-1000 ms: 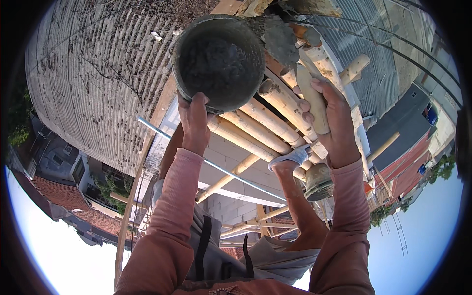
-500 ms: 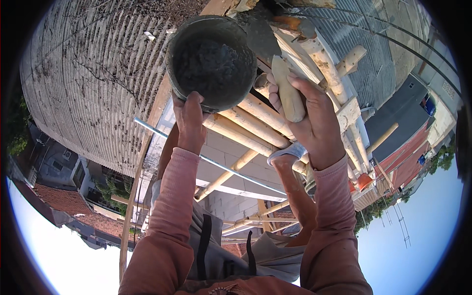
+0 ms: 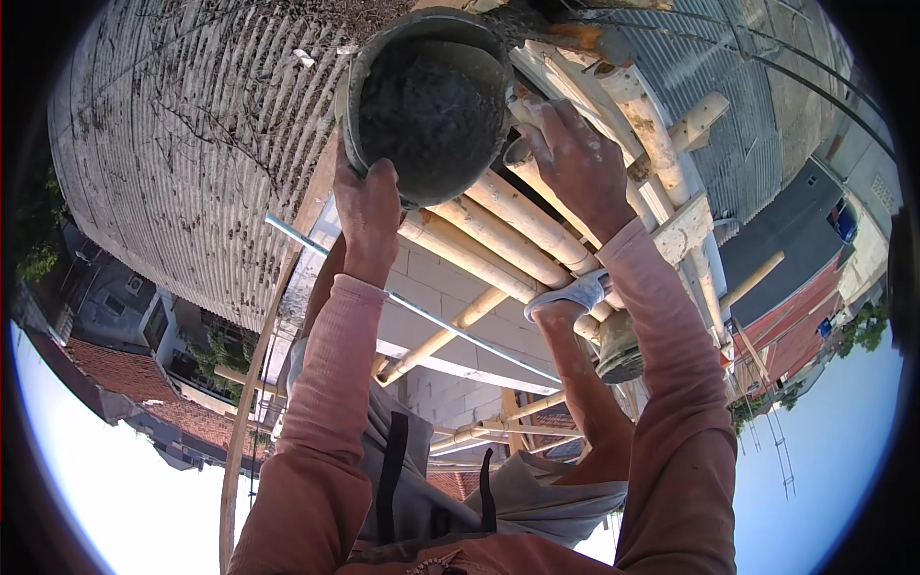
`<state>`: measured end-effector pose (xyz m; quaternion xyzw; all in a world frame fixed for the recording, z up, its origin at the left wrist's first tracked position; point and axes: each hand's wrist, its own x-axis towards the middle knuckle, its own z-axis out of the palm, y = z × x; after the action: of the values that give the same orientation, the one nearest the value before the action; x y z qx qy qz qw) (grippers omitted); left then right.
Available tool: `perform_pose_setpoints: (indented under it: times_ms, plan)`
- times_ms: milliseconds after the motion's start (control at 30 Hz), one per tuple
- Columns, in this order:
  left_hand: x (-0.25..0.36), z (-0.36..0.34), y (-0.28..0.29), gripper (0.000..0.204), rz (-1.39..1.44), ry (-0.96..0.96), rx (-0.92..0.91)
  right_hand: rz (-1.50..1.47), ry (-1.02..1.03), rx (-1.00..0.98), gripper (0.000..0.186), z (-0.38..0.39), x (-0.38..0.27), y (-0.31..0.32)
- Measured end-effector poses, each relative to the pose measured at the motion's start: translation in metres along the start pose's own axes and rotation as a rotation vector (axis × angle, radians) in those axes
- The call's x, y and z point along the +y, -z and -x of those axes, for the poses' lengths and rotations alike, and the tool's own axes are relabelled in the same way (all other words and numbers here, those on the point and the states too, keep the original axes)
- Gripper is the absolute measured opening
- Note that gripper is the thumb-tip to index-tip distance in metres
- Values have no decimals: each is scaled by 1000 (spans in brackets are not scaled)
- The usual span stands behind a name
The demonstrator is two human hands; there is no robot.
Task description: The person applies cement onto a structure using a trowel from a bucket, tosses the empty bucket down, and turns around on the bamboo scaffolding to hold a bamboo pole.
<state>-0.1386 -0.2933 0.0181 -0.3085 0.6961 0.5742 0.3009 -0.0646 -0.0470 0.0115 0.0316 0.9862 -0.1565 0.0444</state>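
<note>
Bucket (image 3: pixel 436 197) of dark, grey-smeared material, round and wide-mouthed, is held up at the upper middle of the view, its open top facing the camera and its rim and inner wall coated with dried grey. Inside lies wet, lumpy, dark grey mortar (image 3: pixel 417 120), and a flat grey trowel blade (image 3: pixel 476 69) rests against the inner wall at the upper right. The left hand (image 3: pixel 369 206) has a closed grip on the near left rim, thumb on top. The right hand (image 3: pixel 580 158), flecked with grey, is beside the right rim with fingers curled; its grip seems closed on the trowel's handle, mostly hidden behind the hand. Beneath are pale bamboo poles (image 3: pixel 522 225), with a foot (image 3: pixel 570 297) in a light shoe on them. Just beside that foot is a second bucket (image 3: pixel 620 343), grey-crusted, its contents impossible to tell.
</note>
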Motion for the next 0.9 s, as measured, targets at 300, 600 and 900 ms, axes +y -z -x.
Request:
perform_pose_setpoints:
  times_ms: [300, 600, 900]
  plan:
    - [-2, 1, 6, 77, -91, -89, -24, 30, 356, -101, 32, 3, 12, 10]
    - [9, 14, -12, 79, -342, -182, 40, 269, 322, -73, 50, -28, 22, 43]
    - [13, 9, -9, 79, -329, -233, -24, -296, -40, -568, 56, -9, 69, -30]
